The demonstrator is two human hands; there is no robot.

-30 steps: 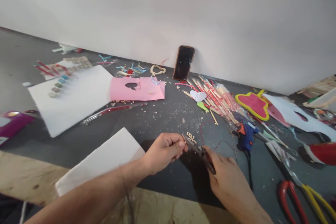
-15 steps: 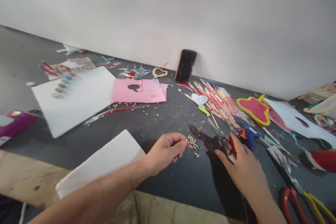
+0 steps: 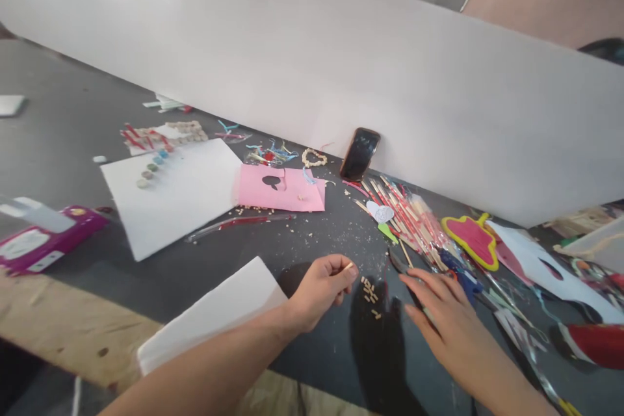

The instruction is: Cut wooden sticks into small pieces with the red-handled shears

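My left hand [image 3: 319,289] is closed in a pinch, with the tip of a short wooden stick [image 3: 348,266] showing between thumb and forefinger. Just to its right, a small heap of cut wooden stick pieces [image 3: 369,291] lies on the dark table. My right hand [image 3: 451,315] rests over a pair of hand cutters [image 3: 398,262]. Its fingers are stretched out and the thumb stands apart; the cutters' blades stick out ahead of the fingertips, while most of the handles are hidden under the hand.
Red-wrapped chopsticks [image 3: 407,214] lie behind my right hand, near a blue glue gun [image 3: 461,273]. A phone [image 3: 361,154] leans on the white wall. White boards [image 3: 214,315], pink paper [image 3: 253,192] and a purple box [image 3: 73,231] lie leftward. Scissors [image 3: 539,370] are at lower right.
My right hand has loosened its hold on the cutters, and its fingers have straightened over them. A stick tip now shows in my left hand. The view has shifted left and up.
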